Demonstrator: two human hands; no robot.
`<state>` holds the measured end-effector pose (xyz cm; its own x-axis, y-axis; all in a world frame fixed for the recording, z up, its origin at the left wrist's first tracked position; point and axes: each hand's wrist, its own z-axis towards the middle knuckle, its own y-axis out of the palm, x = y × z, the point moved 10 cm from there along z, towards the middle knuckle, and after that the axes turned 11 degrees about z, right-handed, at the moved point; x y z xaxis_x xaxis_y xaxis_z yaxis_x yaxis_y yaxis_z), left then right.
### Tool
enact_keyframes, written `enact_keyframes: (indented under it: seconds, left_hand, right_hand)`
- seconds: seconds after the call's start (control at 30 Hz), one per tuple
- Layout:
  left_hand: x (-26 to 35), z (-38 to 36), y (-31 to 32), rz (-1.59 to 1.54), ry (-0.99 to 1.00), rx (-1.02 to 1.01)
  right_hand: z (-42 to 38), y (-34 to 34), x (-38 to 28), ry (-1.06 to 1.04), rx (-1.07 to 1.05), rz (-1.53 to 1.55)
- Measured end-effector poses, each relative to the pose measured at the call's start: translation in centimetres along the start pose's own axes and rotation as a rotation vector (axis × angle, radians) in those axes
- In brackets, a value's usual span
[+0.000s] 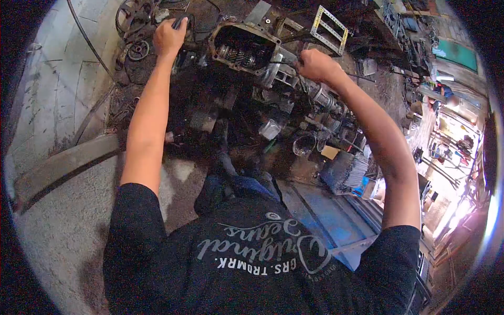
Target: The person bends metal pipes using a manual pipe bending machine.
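In the head view, a metal gearbox housing point(214, 39) lies open in front of me, with gears point(239, 56) showing inside. My left hand point(170, 37) is raised to the left of the housing. It is closed around a short dark handle point(180, 23), whose other end I cannot make out. My right hand point(317, 65) is a fist just right of the housing. A thin dark rod point(283, 63) runs leftward from that fist toward the housing's edge; its grip is hidden in my fingers. Below the rod is a light metal casting point(281, 76).
Handwheels point(137, 51) and greasy parts crowd the upper left. A perforated metal frame point(329, 30) stands at the upper right. A clear plastic container point(270, 129), a round bowl point(304, 145) and a bundle of rods point(353, 170) lie nearer me. A blue metal surface point(328, 215) is beside my legs.
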<state>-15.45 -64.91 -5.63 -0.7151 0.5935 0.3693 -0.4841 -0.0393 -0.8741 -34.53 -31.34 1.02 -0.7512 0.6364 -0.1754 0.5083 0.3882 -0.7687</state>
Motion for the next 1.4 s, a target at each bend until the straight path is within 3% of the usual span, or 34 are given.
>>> enact_keyframes:
  seconds: [0.43,0.67,0.77,0.93,1.03,1.1,1.13,1.2,1.27,1.3,1.33,1.4]
  left_hand:
    - [-0.9,-3.5,-3.4,-0.257,0.104,0.259]
    - [-1.8,-4.5,-3.5,-0.233,0.076,0.29]
    - [-3.3,-4.5,-1.4,-0.281,0.002,0.194]
    - [-3.9,-5.7,-1.4,-0.364,0.048,0.278]
    - [-4.3,-8.3,-3.3,-0.347,0.125,0.368]
    - [-1.9,-9.5,-6.3,-0.06,0.274,0.544]
    - [-1.2,-9.6,-7.8,-0.062,0.276,0.532]
    - [-5.1,-9.7,-12.4,-0.528,-0.136,0.702]
    - [-6.8,-7.6,-13.2,-0.526,-0.122,0.544]
    - [-5.9,-5.8,-12.7,-0.476,-0.183,0.317]
    - [-5.8,-5.1,-12.4,-0.468,-0.176,0.322]
    - [-3.5,-1.5,-6.4,-0.028,-0.05,-0.148]
  right_hand:
    - [0.6,-0.1,0.8,-0.06,0.053,-0.001]
    - [0.8,-0.1,-0.1,-0.121,0.043,0.094]
    - [1.0,0.0,0.1,-0.131,0.061,0.1]
    - [0.8,0.3,0.8,-0.114,0.079,0.058]
    - [1.2,1.0,1.0,-0.074,0.032,0.07]
    - [1.4,1.0,1.3,-0.048,-0.001,0.057]
    - [0.9,1.0,1.1,-0.048,0.033,0.05]
    - [0.3,1.2,0.9,-0.041,0.056,0.06]
    - [0.3,1.0,1.1,-0.007,0.04,0.055]
    - [0.0,0.7,0.6,-0.025,0.037,0.067]
    - [-0.2,0.2,0.1,-0.033,0.043,0.074]
    - [-0.6,0.3,-0.3,0.002,-0.006,0.068]
